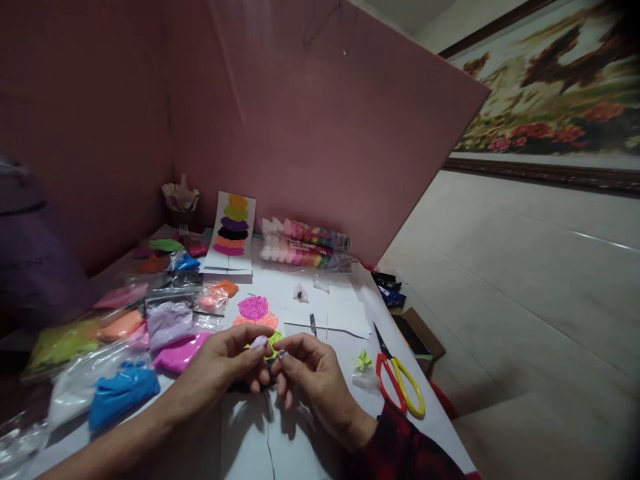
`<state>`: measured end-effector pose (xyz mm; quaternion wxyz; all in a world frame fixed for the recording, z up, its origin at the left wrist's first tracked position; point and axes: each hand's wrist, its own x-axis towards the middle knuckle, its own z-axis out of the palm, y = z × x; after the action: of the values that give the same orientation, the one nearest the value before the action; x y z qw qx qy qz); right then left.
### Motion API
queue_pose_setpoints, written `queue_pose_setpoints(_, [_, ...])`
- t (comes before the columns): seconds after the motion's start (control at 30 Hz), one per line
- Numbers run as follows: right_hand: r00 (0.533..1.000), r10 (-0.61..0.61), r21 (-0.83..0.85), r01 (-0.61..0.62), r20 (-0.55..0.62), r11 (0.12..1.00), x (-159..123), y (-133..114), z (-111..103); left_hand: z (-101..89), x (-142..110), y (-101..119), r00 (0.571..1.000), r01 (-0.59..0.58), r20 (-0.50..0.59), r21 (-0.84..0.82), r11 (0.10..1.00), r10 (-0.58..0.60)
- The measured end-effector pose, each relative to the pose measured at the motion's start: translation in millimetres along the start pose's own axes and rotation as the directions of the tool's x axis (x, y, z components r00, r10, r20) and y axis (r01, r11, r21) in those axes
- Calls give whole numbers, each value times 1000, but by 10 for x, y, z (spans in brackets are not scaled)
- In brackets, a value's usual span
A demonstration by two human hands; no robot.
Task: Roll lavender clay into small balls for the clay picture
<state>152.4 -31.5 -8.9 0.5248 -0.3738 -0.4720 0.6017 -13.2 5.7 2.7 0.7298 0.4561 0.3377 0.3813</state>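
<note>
My left hand (239, 353) and my right hand (313, 373) meet low in the middle of the view, above the white paper. Thumb and fingers of each are pinched together. Whatever is between the fingertips is too small or hidden to name. Just behind them lies a clay picture with a magenta ridged piece (253, 307), an orange ridged piece (256, 321) and a lime-green piece (275, 339) partly covered by my fingers. Something dark shows below the green, mostly hidden. A thin black line runs down the paper beneath my hands.
Bags of coloured clay (125, 397) crowd the left. A reference card (231, 233) leans at the back beside packed clay sticks (305, 245). Right are scissors (397, 380), a lime clay bag (365, 367) and a small fork-like tool (313, 325). The table's right edge is close.
</note>
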Motion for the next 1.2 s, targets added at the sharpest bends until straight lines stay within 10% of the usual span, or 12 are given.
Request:
queue_pose_setpoints(1.0, [984, -112, -182, 86, -137, 979, -50, 6, 17, 10, -40, 75, 990, -116, -42, 287, 951, 134])
queue_pose_setpoints(1.2, [981, -117, -163, 91, -155, 982, -33, 50, 21, -181, -35, 524, 814, -358, -343, 340, 870, 469])
